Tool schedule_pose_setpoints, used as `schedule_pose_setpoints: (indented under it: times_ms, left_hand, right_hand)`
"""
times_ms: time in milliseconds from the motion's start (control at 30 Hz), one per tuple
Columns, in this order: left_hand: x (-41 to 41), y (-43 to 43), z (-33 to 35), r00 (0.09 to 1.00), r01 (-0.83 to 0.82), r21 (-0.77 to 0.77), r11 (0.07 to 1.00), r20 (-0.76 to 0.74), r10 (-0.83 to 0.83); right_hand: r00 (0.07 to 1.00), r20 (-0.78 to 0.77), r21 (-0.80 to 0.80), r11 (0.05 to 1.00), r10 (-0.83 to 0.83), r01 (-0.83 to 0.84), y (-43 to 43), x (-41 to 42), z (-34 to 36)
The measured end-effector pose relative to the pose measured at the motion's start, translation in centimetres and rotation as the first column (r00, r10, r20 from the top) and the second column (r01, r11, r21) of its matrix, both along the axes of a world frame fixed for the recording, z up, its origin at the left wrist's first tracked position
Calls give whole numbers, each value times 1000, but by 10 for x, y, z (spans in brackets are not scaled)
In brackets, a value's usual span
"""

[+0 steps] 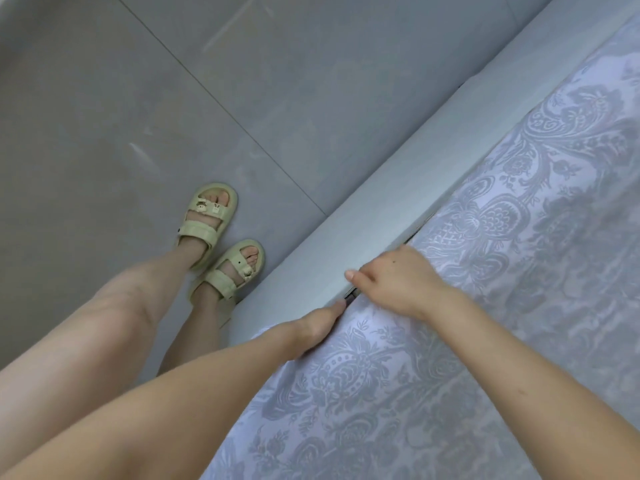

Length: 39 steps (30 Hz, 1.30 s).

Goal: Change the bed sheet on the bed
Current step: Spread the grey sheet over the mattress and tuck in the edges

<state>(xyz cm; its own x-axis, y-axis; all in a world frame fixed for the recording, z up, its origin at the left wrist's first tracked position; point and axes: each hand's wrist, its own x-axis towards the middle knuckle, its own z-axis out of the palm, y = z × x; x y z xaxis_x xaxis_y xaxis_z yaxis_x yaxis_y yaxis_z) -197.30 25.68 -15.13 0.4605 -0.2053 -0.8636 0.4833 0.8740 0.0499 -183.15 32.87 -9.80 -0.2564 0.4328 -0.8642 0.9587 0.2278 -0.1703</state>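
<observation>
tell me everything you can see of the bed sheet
The bed sheet is pale lilac-white cloth with a grey paisley and floral pattern. It lies spread over the bed, lightly creased, its edge running along the grey bed frame. The left hand and right hand rest on that edge, fingertips hidden in the gap.

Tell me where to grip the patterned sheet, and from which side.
Likely the long edge of the sheet, in the gap along the bed frame, by the left hand and right hand. Come from the floor side: on top it lies flat, offering no fold.

Left hand [320, 327], right hand [391, 278], perhaps curled.
</observation>
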Motion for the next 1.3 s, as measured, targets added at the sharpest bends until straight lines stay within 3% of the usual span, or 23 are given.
schedule_pose_setpoints:
  times_ms: [100,233,333,467,567,733,800,900,1067,1200,1300]
  left_hand:
    - [-10,-1,-3,994,51,142,989,-107,-36]
    - [-51,-8,-8,972,-79,279,957,-192,136]
    - [-93,-11,-15,969,10,363,932,-234,81]
    - [-140,-17,-16,957,-11,393,919,-264,124]
    - [-180,-35,-16,944,21,407,913,-309,115]
    - [-235,-99,-12,945,113,268,957,-325,-20]
    - [-245,-120,-1,953,52,192,980,-302,9]
    - [-243,-139,14,957,-151,101,983,-233,171]
    - [-207,-135,29,891,-443,109,890,-54,450]
    - [-163,-142,34,908,-371,61,926,232,349]
    - [-139,-151,35,943,-191,-13,981,274,187]
  right_hand:
    - [987,88,-41,990,135,-131,-21,-12,-7]
    - [956,206,-194,966,208,-169,-25,-29,-23]
    - [941,254,-300,943,223,-143,-32,-49,-29]
    - [942,309,-238,970,133,-59,-43,-67,-29]
    - [963,266,-191,981,39,14,-58,-85,-23]
    - [972,229,-320,940,-47,121,-92,-139,-21]
    - [966,252,-378,913,-58,153,-102,-155,-27]
    - [956,283,-471,879,76,70,-114,-168,-34]
    - [920,327,-532,847,216,-10,-122,-176,-31]
    - [951,272,-453,891,149,-10,-130,-166,12]
    - [973,185,-311,948,137,-74,-137,-157,45]
